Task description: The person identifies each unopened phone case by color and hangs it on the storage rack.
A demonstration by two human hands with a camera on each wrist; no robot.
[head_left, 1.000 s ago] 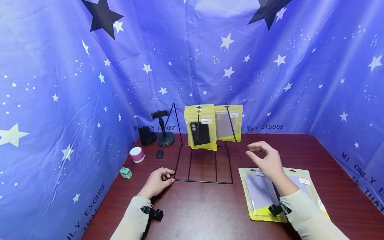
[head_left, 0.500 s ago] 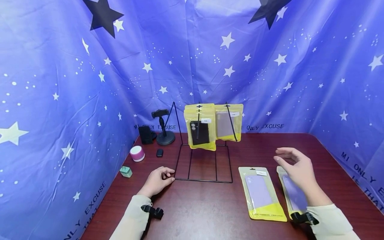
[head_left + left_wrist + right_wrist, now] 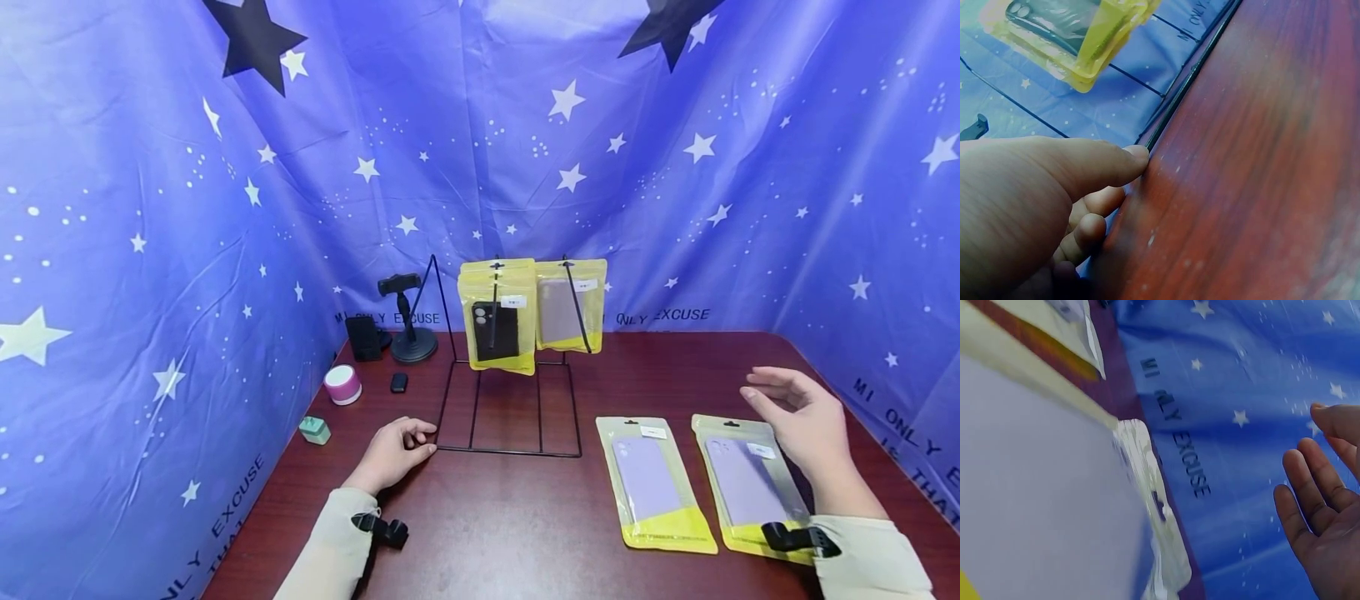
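My left hand pinches the front left corner of a black wire display rack between thumb and fingers; the left wrist view shows the thumb tip against the wire. My right hand is raised with nothing in it, fingers loosely bent, over the right side of a packaged phone case. That lilac case lies in a clear and yellow pouch. Left of it, a second pouched lilac phone case lies flat. On the rack's hooks hang pouches with a black phone case and a lilac one.
A phone stand and a black block-like object stand at the back left. Nearer are a pink and white round container, a small black item and a mint-green cube. Starry blue cloth encloses the table.
My right hand has moved rightward, away from the rack and across the two lying pouches, uncovering the left one and much of the right one. My left hand has stayed at the rack's corner.
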